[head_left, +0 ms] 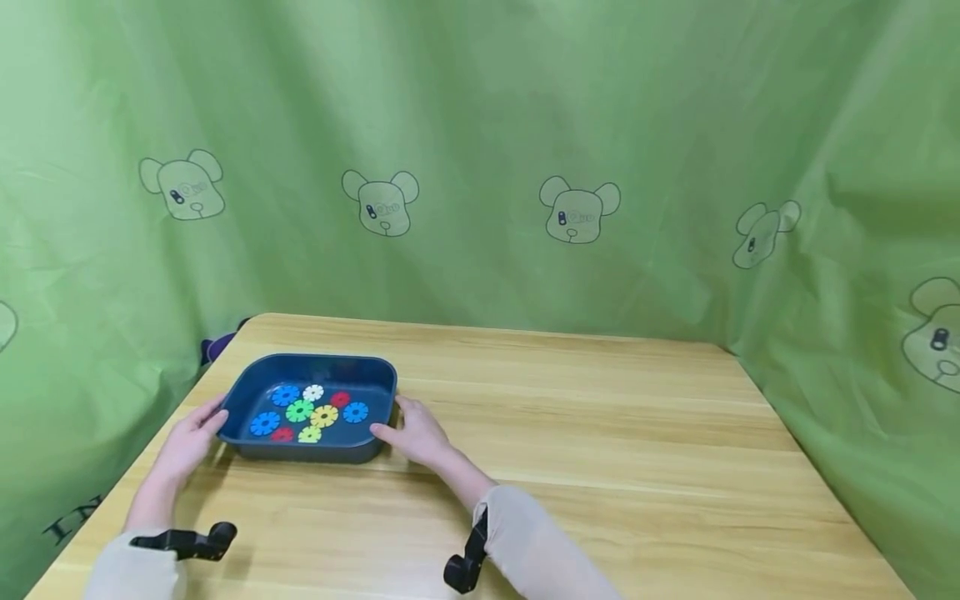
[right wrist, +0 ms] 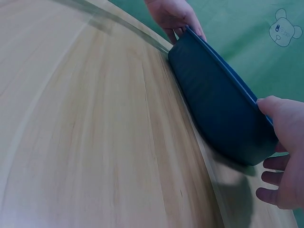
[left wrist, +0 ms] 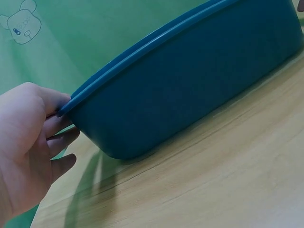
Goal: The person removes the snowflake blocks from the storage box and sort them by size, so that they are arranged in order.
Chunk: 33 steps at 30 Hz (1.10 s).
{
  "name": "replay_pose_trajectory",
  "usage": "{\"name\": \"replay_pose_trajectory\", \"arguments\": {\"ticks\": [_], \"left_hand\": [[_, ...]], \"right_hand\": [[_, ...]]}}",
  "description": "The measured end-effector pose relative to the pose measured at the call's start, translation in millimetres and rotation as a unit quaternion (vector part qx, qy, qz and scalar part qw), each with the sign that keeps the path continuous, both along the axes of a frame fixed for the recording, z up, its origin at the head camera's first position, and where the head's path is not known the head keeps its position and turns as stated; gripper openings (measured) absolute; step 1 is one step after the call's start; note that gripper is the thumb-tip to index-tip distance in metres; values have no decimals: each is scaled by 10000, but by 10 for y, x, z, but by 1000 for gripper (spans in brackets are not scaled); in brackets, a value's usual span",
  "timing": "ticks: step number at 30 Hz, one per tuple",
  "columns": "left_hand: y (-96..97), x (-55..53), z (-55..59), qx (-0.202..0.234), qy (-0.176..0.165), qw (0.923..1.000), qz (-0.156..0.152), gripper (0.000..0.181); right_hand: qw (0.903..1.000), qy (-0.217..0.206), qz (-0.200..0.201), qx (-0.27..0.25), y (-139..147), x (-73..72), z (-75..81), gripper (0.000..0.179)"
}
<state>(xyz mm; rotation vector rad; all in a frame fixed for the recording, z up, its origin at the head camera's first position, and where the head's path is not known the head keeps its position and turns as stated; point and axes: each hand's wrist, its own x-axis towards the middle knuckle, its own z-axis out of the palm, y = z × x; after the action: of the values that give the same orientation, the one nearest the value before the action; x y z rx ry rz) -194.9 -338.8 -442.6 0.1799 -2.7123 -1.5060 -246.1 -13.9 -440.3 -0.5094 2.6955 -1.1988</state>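
Note:
A dark blue plastic tub sits at the left part of the wooden table. Flat notched discs lie spread over its floor, among them a blue disc, a green disc, a yellow disc, a red disc and a white disc. My left hand holds the tub's left end, thumb on the rim and fingers beneath it, as the left wrist view shows. At the opposite end, my right hand grips the rim with the thumb on top; some fingers are spread below, beside the wall.
The wooden table stretches far to the right of the tub. Green curtains with printed bear heads hang behind and on both sides. Something purple and black shows past the table's back left edge. A black wrist camera is strapped to each sleeve.

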Motion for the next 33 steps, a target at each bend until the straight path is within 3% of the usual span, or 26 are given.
{"name": "replay_pose_trajectory", "arguments": {"ticks": [19,27,33], "left_hand": [[274,0,-2,114,252,9989,-383,58],[416,-44,-38,-205,657,9964,-487,55],[531,-80,-38,-99,613,9963,-594,57]], "right_hand": [[9995,-97,-94,-284,315,10,-45,69],[9990,-39,-111,-428,531,21,-84,69],[9986,73,-92,-511,692,37,-96,71]]}}
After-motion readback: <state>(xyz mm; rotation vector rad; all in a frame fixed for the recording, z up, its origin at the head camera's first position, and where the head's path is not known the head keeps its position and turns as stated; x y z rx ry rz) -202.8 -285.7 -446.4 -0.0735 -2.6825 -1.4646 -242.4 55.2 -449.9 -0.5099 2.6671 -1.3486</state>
